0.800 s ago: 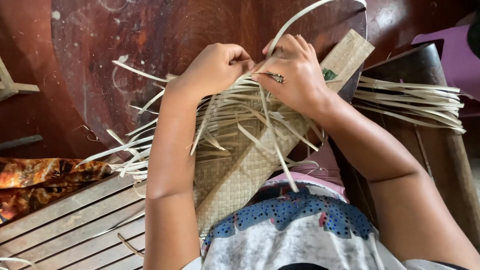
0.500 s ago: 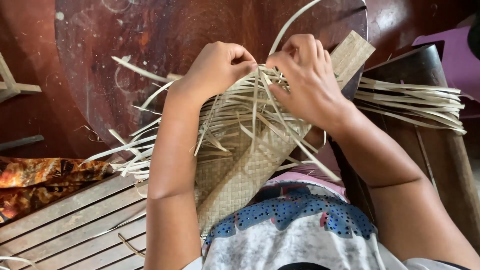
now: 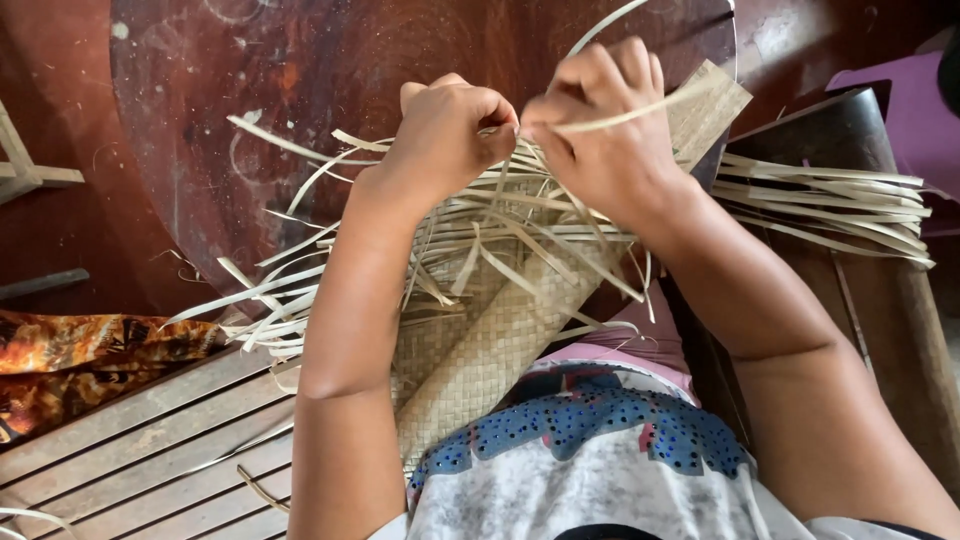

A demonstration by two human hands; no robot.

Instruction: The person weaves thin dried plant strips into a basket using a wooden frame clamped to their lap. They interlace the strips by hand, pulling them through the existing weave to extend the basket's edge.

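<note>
left hand [image 3: 440,135]: i see it curled into a loose fist, fingers pressed together w/ tips tucked under, pinching pale strips at the top edge of the woven mat. knuckles at abt 12 o'clock of the mat.
right hand [image 3: 605,130]: touching the left at the fingertips, just to its 3 o'clock. fingers bunched & bent, thumb + forefinger nipping one thin strip [image 3: 640,105] that runs out toward 2 o'clock.
woven mat [image 3: 490,350]: tan, tight checker weave, lying across the lap on a slant from 7 o'clock up to 1 o'clock. far corner pokes out past the right hand at 1 o'clock.
loose strips [image 3: 290,290]: unwoven ends fan out from the mat toward 9 o'clock, some curling; more cross under both hands. one long strip arcs up to 12 o'clock off the top edge.
strip bundle [image 3: 830,200]: separate sheaf at 3 o'clock, lying on a dark board [image 3: 850,120], apart from the hands.
round table [image 3: 330,70]: dark red-brown, scuffed, behind the hands at 11–12 o'clock.
slatted bench [image 3: 130,450]: grey wood slats at 8 o'clock.
patterned cloth [image 3: 90,360]: orange/black, at 9 o'clock, on the bench edge.
shirt [image 3: 590,450]: grey w/ blue dotted print, 6 o'clock, under the mat's near end.
cannot tell: how many strips the left hand actually grips; tips hidden.
</note>
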